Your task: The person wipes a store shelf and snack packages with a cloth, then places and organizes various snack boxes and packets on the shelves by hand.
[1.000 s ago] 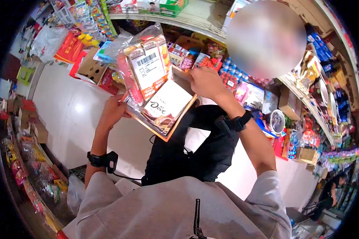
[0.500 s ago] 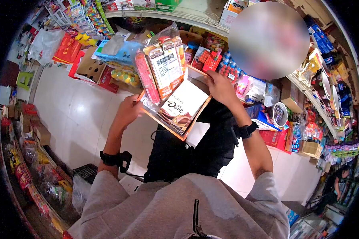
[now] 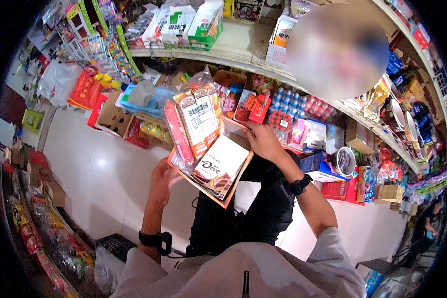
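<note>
Both of my hands hold a shallow open box (image 3: 197,187) with an orange edge, tilted in front of my legs. My left hand (image 3: 160,183) grips its left side, and the fingers are partly hidden behind it. At the upper right corner, my right hand (image 3: 264,141) pinches the rim with thumb and fingers. Inside lies a white and brown Dove-labelled packet or card (image 3: 224,158). Beside it, a clear plastic bag of snack packets (image 3: 201,118) with a barcode label sticks out past the box's far edge.
A long shelf (image 3: 243,42) crosses ahead, with a green and white carton (image 3: 207,25) on it. Below stand a cardboard box with holes (image 3: 113,116), bottles with blue caps (image 3: 286,103) and a white tub (image 3: 346,161). Packed shelves line the left. A blurred patch covers the upper right.
The view has tilted up, so more of the shelf shows and the box sits lower in the picture. Both hands keep their hold on the box.
</note>
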Motion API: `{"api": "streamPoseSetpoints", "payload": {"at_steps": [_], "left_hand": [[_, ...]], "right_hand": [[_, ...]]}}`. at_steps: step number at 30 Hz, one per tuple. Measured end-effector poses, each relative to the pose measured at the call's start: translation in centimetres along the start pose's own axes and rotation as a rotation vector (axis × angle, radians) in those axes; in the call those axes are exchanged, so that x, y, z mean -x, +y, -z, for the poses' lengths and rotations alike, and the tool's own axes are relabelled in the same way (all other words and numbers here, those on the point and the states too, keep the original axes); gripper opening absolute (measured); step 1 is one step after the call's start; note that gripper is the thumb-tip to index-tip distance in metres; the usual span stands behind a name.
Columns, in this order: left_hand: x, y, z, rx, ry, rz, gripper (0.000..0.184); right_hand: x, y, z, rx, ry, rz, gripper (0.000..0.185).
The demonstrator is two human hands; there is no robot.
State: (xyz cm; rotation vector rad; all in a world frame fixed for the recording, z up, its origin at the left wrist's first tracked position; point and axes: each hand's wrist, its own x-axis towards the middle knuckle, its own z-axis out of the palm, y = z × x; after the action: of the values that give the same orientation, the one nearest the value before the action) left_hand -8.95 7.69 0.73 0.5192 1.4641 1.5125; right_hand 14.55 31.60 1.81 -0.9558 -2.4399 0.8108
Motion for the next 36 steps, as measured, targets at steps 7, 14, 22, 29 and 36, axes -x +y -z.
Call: {"api": "streamPoseSetpoints", "payload": {"at_steps": [7, 14, 22, 29, 36], "left_hand": [[-0.6, 2.9, -2.6, -0.021, -0.033, -0.121, 0.029], [-5.9, 7.9, -5.4, -0.013, -0.019, -0.313, 0.028], [-15.3, 16.2, -9.0, -0.002, -0.074, -0.438, 0.027], [-22.9, 20.1, -13.3, -0.003, -0.093, -0.487, 0.033], [-27.9, 21.0, -16.7, -0.022, -0.121, -0.482, 0.038]], "right_hand": [[-2.7, -1.4, 3.9, 0.079, 0.105, 0.13, 0.018], [-11.0, -2.6, 10.2, 0.239, 0.146, 0.147, 0.018], [-23.0, -2.4, 16.8, 0.324, 0.238, 0.145, 0.022], [-32.3, 3.8, 21.6, 0.298, 0.202, 0.242, 0.024], [-34.8, 5.8, 24.5, 0.391, 0.252, 0.111, 0.03]]}}
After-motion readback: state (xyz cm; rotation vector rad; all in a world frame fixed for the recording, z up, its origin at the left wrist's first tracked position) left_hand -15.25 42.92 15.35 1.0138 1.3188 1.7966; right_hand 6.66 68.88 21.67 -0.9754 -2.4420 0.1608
